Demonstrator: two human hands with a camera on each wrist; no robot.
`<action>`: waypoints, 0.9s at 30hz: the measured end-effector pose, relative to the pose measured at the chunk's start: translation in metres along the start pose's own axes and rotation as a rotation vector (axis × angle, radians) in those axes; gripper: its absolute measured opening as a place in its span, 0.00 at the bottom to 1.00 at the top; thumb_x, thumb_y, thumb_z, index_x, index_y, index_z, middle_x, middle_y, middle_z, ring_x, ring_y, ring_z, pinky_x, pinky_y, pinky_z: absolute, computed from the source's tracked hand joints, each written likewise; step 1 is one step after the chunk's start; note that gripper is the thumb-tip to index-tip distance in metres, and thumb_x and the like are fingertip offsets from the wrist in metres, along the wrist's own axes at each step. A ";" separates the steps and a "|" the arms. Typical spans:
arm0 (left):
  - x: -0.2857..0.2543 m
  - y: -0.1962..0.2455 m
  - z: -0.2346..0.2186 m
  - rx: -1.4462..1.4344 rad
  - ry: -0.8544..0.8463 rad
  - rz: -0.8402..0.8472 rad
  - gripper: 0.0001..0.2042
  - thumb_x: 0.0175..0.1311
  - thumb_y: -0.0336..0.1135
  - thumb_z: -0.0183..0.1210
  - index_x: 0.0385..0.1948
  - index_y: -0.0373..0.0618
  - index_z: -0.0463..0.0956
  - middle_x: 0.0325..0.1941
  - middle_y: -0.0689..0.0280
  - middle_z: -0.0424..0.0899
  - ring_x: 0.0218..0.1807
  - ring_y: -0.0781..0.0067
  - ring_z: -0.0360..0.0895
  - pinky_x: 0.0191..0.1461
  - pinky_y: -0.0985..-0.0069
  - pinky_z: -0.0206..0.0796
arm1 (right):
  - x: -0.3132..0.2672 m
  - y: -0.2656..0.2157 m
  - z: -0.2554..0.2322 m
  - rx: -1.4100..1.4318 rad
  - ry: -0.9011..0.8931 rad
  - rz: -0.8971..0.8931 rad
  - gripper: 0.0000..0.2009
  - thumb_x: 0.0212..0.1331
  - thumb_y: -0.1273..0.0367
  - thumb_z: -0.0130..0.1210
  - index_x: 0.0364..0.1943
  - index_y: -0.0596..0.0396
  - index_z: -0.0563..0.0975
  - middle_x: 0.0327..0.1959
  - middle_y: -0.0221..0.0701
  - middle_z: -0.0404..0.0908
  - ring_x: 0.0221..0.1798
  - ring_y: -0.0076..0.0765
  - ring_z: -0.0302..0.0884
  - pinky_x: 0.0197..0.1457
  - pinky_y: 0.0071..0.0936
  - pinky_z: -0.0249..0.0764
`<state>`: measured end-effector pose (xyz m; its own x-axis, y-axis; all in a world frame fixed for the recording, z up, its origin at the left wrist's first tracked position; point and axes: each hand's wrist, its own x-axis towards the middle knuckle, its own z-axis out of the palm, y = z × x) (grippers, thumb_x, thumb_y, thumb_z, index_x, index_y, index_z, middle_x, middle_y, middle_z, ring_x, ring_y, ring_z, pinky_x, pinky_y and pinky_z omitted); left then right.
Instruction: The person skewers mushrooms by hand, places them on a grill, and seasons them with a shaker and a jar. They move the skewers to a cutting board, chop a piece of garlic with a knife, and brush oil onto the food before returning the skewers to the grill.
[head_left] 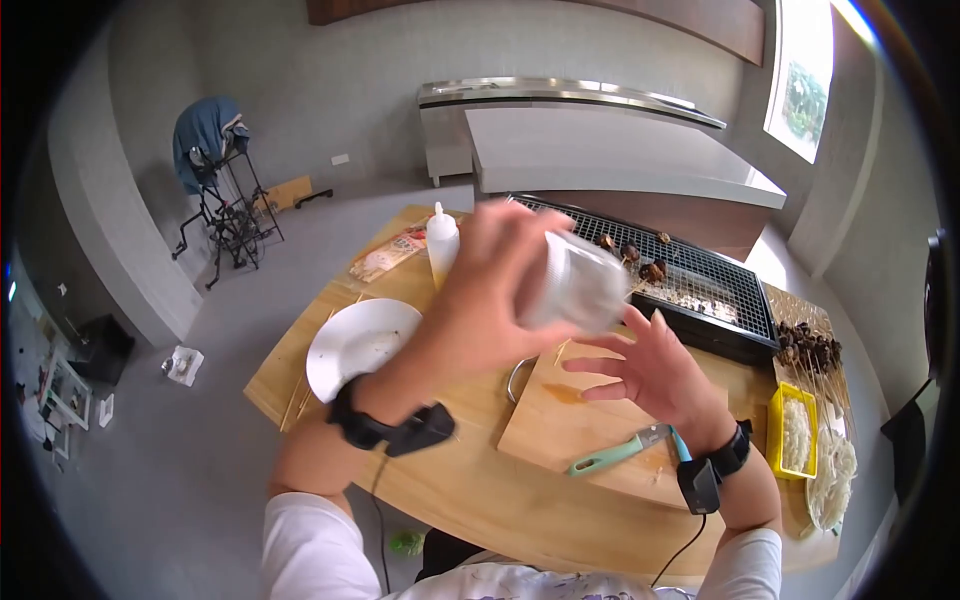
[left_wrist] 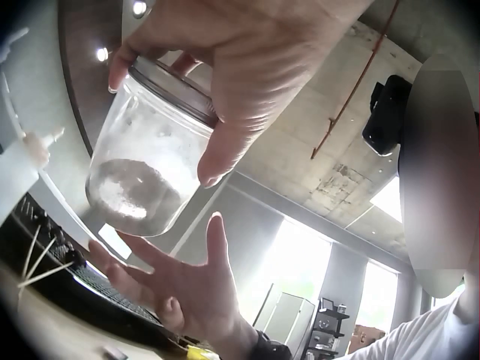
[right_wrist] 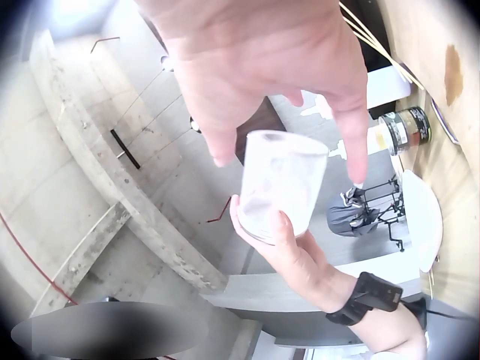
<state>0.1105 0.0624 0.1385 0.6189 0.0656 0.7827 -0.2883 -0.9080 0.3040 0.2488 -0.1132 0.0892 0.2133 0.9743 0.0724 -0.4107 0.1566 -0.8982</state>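
Observation:
In the head view a clear glass jar [head_left: 590,285] is held up over the table, lying tilted. My left hand [head_left: 485,285] grips it by one end. The left wrist view shows the fingers and thumb around the metal lid [left_wrist: 176,90], with greyish contents in the far end of the jar [left_wrist: 127,161]. Close beside that far end, my right hand [head_left: 655,375] is spread with fingers apart and holds nothing. Below the right hand lie a wooden cutting board [head_left: 540,425] and a knife with a mint-green handle [head_left: 605,457].
A black grill [head_left: 700,285] with skewered food stands behind the board. Left are a white plate [head_left: 345,345], a white squeeze bottle [head_left: 440,240] and a food packet [head_left: 388,257]. Right are dark skewers [head_left: 808,348] and a yellow basket [head_left: 777,435] of pale strips.

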 end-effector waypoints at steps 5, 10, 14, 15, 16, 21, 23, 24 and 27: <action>0.001 0.021 0.068 -0.184 -0.013 0.056 0.38 0.34 0.33 0.70 0.54 0.53 0.62 0.52 0.55 0.58 0.55 0.51 0.59 0.57 0.62 0.57 | -0.009 0.004 -0.023 0.200 0.070 -0.139 0.33 0.58 0.42 0.38 0.62 0.47 0.56 0.53 0.34 0.70 0.48 0.37 0.76 0.40 0.32 0.81; 0.007 0.014 0.093 -0.432 -0.023 0.029 0.37 0.42 0.41 0.69 0.57 0.49 0.59 0.64 0.57 0.50 0.63 0.53 0.55 0.57 0.63 0.60 | -0.021 -0.006 -0.052 0.178 0.207 -0.251 0.29 0.60 0.46 0.38 0.61 0.48 0.59 0.53 0.32 0.71 0.47 0.34 0.77 0.33 0.25 0.81; -0.020 -0.019 0.096 -0.136 -0.157 -0.256 0.32 0.50 0.47 0.63 0.54 0.42 0.61 0.55 0.50 0.68 0.57 0.53 0.67 0.57 0.63 0.60 | -0.020 -0.030 -0.089 0.101 0.363 -0.380 0.26 0.60 0.52 0.44 0.56 0.52 0.62 0.47 0.35 0.73 0.46 0.34 0.75 0.34 0.29 0.82; -0.033 -0.032 0.102 0.008 -0.240 -0.304 0.30 0.51 0.47 0.62 0.52 0.42 0.62 0.50 0.50 0.72 0.53 0.53 0.70 0.56 0.62 0.60 | -0.017 -0.034 -0.103 0.061 0.408 -0.383 0.25 0.60 0.52 0.45 0.56 0.52 0.62 0.46 0.35 0.73 0.46 0.34 0.75 0.34 0.29 0.82; -0.041 -0.041 0.108 0.154 -0.319 -0.349 0.27 0.52 0.46 0.61 0.51 0.41 0.63 0.45 0.51 0.76 0.49 0.52 0.73 0.55 0.62 0.61 | -0.012 -0.039 -0.111 0.019 0.451 -0.384 0.25 0.60 0.53 0.46 0.56 0.52 0.62 0.46 0.35 0.73 0.47 0.34 0.75 0.34 0.29 0.82; -0.053 -0.055 0.129 0.402 -0.577 -0.488 0.26 0.51 0.43 0.62 0.48 0.40 0.64 0.41 0.53 0.78 0.46 0.52 0.74 0.51 0.60 0.63 | 0.014 -0.055 -0.135 -0.246 0.612 -0.405 0.32 0.53 0.52 0.54 0.57 0.54 0.58 0.50 0.38 0.68 0.48 0.39 0.74 0.35 0.28 0.81; -0.053 -0.060 0.134 0.408 -0.592 -0.491 0.25 0.51 0.42 0.61 0.48 0.40 0.64 0.41 0.53 0.78 0.46 0.52 0.74 0.51 0.60 0.63 | 0.022 -0.065 -0.137 -0.280 0.642 -0.432 0.34 0.51 0.52 0.55 0.58 0.55 0.57 0.51 0.40 0.67 0.48 0.40 0.74 0.35 0.29 0.81; -0.054 -0.063 0.136 0.398 -0.542 -0.460 0.24 0.51 0.40 0.60 0.48 0.40 0.64 0.39 0.52 0.78 0.45 0.51 0.74 0.50 0.59 0.64 | 0.027 -0.069 -0.135 -0.313 0.671 -0.452 0.36 0.50 0.52 0.57 0.58 0.55 0.55 0.51 0.41 0.66 0.49 0.41 0.74 0.35 0.31 0.82; -0.053 -0.071 0.144 0.359 -0.487 -0.443 0.21 0.54 0.34 0.56 0.49 0.39 0.63 0.35 0.50 0.78 0.41 0.52 0.76 0.45 0.60 0.66 | 0.038 -0.080 -0.124 -0.464 0.746 -0.473 0.39 0.48 0.54 0.59 0.60 0.57 0.52 0.51 0.44 0.65 0.49 0.43 0.73 0.35 0.32 0.81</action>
<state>0.2034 0.0644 -0.0023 0.8990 0.3414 0.2743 0.2672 -0.9239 0.2739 0.3995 -0.1085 0.1097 0.8331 0.4521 0.3186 0.2132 0.2690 -0.9392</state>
